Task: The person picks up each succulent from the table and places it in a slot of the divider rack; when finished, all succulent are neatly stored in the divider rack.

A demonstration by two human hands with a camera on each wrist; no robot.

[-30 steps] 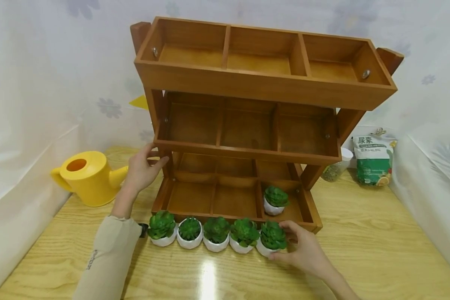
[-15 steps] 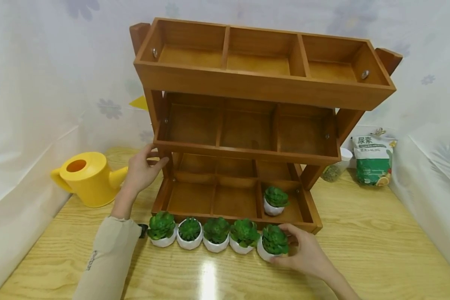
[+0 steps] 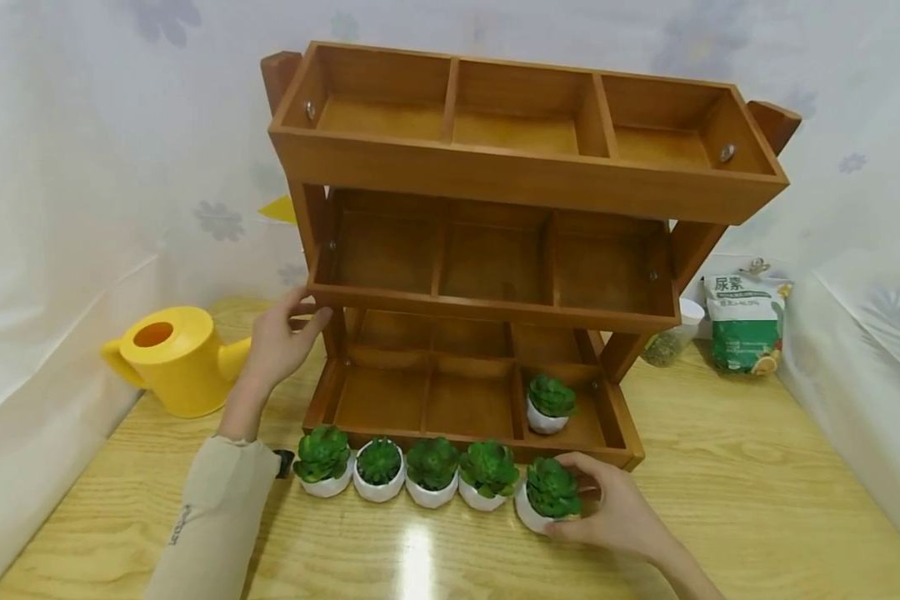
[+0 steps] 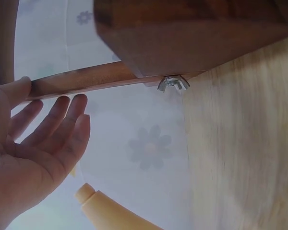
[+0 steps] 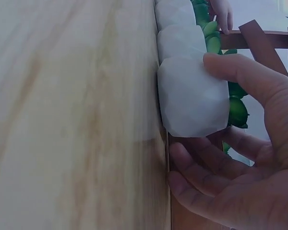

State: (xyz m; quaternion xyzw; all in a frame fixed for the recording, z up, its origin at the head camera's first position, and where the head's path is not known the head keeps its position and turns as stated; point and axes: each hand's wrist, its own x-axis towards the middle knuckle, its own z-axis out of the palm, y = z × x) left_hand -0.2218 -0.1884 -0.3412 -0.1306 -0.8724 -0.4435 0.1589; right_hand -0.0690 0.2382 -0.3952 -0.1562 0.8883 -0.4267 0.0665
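My right hand [image 3: 607, 508] holds the rightmost potted succulent [image 3: 553, 490] of a front row, thumb on the near side of its white pot [image 5: 194, 98] and fingers round the far side. The pot sits at the table surface, slightly apart from its neighbour [image 3: 489, 468]. My left hand [image 3: 281, 337] grips the left leg [image 4: 81, 79] of a brown wooden tiered plant stand [image 3: 525, 177], thumb on one side and fingers on the other, just below the middle tier. Another potted succulent [image 3: 550, 404] stands in the bottom tier's right compartment.
More small succulents, among them one at the left end [image 3: 324, 454], line the stand's front edge. A yellow watering can [image 3: 183, 367] stands left. A green-and-white bag [image 3: 746, 325] and a white-lidded jar [image 3: 673, 337] stand right, near the curtain behind.
My right hand has drawn the rightmost succulent slightly right and toward me, opening a small gap from the row. My left hand stays at the stand's leg.
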